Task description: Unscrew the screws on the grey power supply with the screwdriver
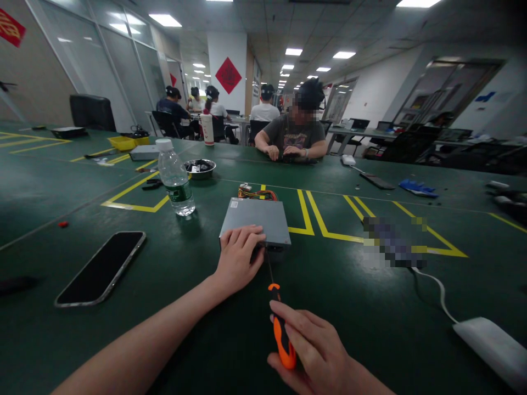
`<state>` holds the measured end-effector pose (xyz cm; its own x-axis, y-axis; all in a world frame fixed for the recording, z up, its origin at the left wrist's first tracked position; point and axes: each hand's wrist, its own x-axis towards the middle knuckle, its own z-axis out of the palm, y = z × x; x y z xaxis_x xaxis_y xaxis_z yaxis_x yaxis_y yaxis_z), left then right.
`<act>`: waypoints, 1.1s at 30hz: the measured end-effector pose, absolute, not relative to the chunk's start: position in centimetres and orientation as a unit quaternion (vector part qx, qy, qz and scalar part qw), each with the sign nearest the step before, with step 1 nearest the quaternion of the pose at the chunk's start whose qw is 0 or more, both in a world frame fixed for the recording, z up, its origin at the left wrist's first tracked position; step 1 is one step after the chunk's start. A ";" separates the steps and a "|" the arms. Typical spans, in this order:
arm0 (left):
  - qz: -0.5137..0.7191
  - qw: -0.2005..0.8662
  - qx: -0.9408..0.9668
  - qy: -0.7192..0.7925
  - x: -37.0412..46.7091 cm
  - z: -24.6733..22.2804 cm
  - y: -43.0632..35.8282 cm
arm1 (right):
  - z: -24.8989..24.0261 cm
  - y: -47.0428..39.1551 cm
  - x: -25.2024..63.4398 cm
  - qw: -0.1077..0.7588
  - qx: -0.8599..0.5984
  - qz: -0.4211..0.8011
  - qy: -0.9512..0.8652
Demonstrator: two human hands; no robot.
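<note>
A grey metal computer power supply (263, 216) sits on the green table in front of me, its bundle of coloured cables (257, 193) at the far side. My left hand (239, 255) grips its near left corner, fingers over the top and thumb by the near face. In my right hand (307, 340) is an orange and black screwdriver (282, 334), its shaft pointing away from me. The screwdriver's tip reaches the near face beside my left thumb; the screw, if any, is too small to make out.
Left of the power supply stand a water bottle (176, 181) and a metal bowl (200, 168) of dark parts. A phone (101, 269) lies nearer. To the right are a white adapter (492, 351) with a cable and blue gloves (418, 187). Across the table sits a person (294, 134).
</note>
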<state>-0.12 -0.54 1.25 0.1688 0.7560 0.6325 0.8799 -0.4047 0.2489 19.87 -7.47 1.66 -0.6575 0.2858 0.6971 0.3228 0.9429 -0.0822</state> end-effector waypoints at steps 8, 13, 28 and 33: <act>-0.355 0.089 -0.761 -0.536 -0.1 1.2 -0.5 | 2.7 -7.4 19.7 0.300 -0.156 -0.028 -0.941; -0.356 0.093 -0.759 -0.537 -0.1 1.3 -0.6 | 1.9 -7.3 20.0 0.369 -0.162 -0.017 -0.915; -0.352 0.091 -0.761 -0.537 -0.1 1.3 -0.6 | 1.7 -7.4 20.4 0.335 -0.169 -0.007 -0.927; -0.349 0.089 -0.763 -0.537 -0.2 1.2 -0.6 | 2.1 -7.4 20.0 0.288 -0.168 -0.028 -0.942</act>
<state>-0.19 -0.55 1.24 0.1789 0.7569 0.6286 0.8815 -0.4070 0.2392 19.96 -7.43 2.12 -0.7778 0.3000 0.5522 0.3326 0.9421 -0.0434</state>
